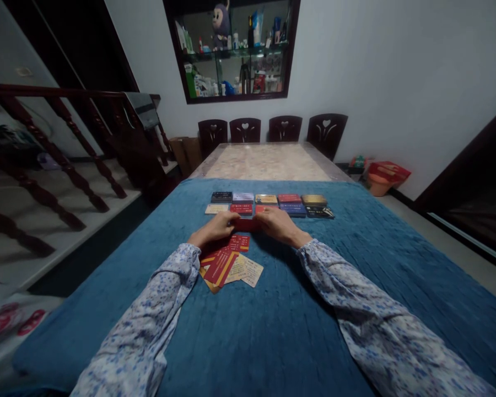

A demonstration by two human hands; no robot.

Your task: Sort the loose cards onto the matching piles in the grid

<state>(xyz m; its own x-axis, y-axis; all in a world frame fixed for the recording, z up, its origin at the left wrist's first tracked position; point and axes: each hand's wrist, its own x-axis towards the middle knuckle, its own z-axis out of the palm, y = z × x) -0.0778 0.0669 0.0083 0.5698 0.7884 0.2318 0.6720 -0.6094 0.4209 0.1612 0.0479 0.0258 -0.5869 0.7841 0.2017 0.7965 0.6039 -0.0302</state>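
Between my two hands is a small stack of red cards [246, 224], gripped at its ends just in front of the card rows. My left hand [216, 227] pinches the left end, with its wrist over loose cards. On the right end, the fingers of my right hand [279, 223] are closed. Loose red cards [223, 268] with yellow stripes lie fanned out below my left hand, overlapping cream cards [251, 271]. Two rows of card stacks stand beyond the hands, among them a black stack [222, 197], a blue stack [292, 209] and a gold stack [314, 199].
A blue cloth [273, 331] covers the near part of the table; its far part is bare stone-patterned top [264, 160]. Several dark chairs [244, 131] line the far wall. A wooden railing [66, 129] runs at left, and a red bag [388, 172] sits at right.
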